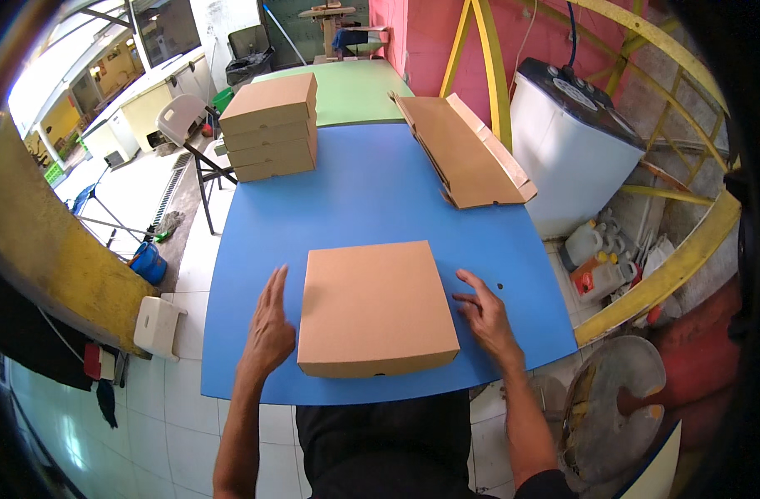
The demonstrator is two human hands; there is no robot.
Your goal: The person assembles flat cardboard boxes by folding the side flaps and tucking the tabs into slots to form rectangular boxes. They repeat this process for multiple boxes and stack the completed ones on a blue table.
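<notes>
A closed brown cardboard box [378,303] lies flat on the blue table [355,200], close to its near edge. To the left of the box is my left hand [270,328], fingers stretched upward and nothing in it. My right hand [485,318] is off the box's right side, its fingers apart and slightly bent, also holding nothing. A narrow gap shows between each hand and the box. At the far left of the table stands a stack of several closed cardboard boxes [273,150]. Partly folded cardboard blanks [467,154] lie at the far right.
A green tabletop [351,87] adjoins the blue one at the far end. Right of the table are a white washing machine [575,150], a yellow metal frame [646,299] and plastic jugs [600,274]. A folding chair [184,121] and a white stool [157,326] stand left.
</notes>
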